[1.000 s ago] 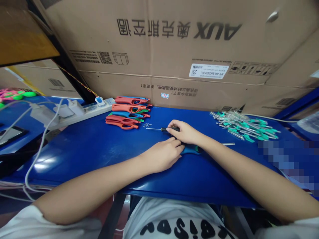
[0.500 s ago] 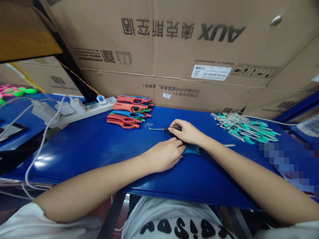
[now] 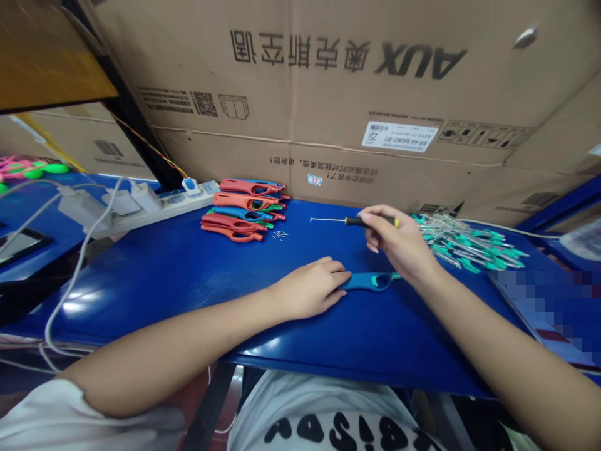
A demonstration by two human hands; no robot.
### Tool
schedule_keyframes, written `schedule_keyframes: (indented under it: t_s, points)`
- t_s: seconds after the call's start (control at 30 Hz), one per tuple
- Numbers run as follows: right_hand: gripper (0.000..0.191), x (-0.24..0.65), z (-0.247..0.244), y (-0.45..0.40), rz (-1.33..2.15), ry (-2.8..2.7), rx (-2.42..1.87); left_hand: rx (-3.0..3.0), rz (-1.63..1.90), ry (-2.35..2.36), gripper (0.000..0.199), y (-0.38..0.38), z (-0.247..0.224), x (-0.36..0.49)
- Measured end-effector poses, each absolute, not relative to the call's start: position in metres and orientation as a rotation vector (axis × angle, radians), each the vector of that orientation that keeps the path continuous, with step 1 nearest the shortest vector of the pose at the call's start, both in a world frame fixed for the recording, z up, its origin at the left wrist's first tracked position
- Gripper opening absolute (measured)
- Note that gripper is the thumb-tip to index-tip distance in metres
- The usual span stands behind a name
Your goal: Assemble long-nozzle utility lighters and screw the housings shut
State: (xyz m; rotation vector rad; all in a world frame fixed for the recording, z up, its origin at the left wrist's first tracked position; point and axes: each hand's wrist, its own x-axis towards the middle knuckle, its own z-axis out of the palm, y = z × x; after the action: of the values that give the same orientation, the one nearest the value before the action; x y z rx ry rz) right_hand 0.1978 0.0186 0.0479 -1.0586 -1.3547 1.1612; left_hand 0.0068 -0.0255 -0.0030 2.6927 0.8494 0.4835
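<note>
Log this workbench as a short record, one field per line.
Left hand: holds the blue handle down on the table
Right hand: grips the screwdriver above the table, its shaft pointing left
Loose bits: small metal pieces, probably screws, beside the handle pile
Handle pile: red, blue and green, left of the metal pieces
Right-side pile: green-and-silver parts, jumbled
Behind: large cardboard box, print upside down
Far left: power strip, plugs inserted
</note>
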Motion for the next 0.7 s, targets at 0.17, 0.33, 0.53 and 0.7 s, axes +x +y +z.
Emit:
schedule_keyframes:
  t_s: [0.17,0.33,0.53,0.7]
  points:
    - [0.022,0.228,0.047,0.012,1.217,-0.993,-0.907,2.637,0.534,0.818,0.027,-0.026,-0.004,0.009]
    - [0.027,0.247,0.038,0.019,1.262,-0.843,-0.947,2.615,0.523,0.767,0.032,-0.028,-0.002,0.009]
    - [0.027,0.242,0.039,0.015,1.397,-0.729,-0.967,2.429,0.717,0.877,0.042,-0.027,0.000,0.009]
    - [0.026,0.234,0.041,0.004,1.410,-0.745,-0.915,2.221,1.050,0.884,0.032,-0.028,0.009,0.011]
